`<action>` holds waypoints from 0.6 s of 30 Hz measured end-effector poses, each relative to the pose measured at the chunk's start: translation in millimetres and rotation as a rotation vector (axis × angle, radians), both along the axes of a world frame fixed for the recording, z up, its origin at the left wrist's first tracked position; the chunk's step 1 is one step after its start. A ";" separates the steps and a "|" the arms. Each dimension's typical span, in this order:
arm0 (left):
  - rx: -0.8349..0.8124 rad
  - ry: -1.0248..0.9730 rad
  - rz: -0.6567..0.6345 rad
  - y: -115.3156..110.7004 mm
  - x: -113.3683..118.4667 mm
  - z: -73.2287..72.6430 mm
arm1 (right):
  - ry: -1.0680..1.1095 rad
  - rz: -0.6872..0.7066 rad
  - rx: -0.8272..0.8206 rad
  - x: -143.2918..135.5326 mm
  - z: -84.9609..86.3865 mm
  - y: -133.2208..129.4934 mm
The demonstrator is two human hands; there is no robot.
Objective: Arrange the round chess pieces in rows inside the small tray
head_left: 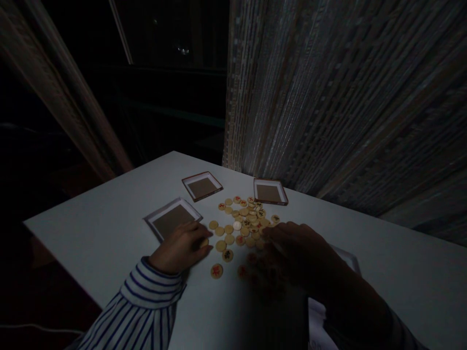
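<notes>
A loose heap of round wooden xiangqi pieces [229,239] lies in the middle of the white table, some showing red or black characters and others plain. My left hand [180,245] is at the left edge of the heap, thumb and fingers curled around one xiangqi piece [204,242]. On the right side, my right hand [301,248] reaches over the heap in deep shadow, fingers apart from the thumb and fingertips touching pieces. What lies under its palm is too dark to make out. A piece with a red character [216,271] sits apart, nearest me.
Shallow open boxes stand around the heap: one at the back [202,186], one at back right [270,191], and a larger box [173,218] behind my left hand. Another box [348,259] is partly hidden by my right arm. A curtain [277,97] hangs behind the table [109,218].
</notes>
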State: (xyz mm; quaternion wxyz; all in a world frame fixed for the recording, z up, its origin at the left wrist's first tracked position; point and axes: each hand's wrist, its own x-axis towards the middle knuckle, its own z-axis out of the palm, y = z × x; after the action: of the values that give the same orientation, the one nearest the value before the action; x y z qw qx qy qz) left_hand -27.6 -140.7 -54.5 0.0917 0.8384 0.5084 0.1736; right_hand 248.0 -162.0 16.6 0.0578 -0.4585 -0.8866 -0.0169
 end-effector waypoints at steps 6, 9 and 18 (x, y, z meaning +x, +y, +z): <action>-0.031 0.020 -0.030 -0.9 0.1 -2.3 | -0.005 0.020 -0.003 1.9 -2.0 0.8; -0.059 0.007 -0.031 -0.9 0.3 -3.5 | -0.008 0.027 0.016 2.6 -2.4 0.5; -0.083 -0.038 -0.032 -0.7 1.6 -3.7 | -0.007 0.020 -0.006 0.4 -0.5 -0.8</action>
State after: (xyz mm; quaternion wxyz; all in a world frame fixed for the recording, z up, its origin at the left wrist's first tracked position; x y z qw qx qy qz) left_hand -26.0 -141.5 -58.1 0.1389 0.8385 0.4998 0.1668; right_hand 248.4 -162.8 16.1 0.0532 -0.4497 -0.8915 -0.0151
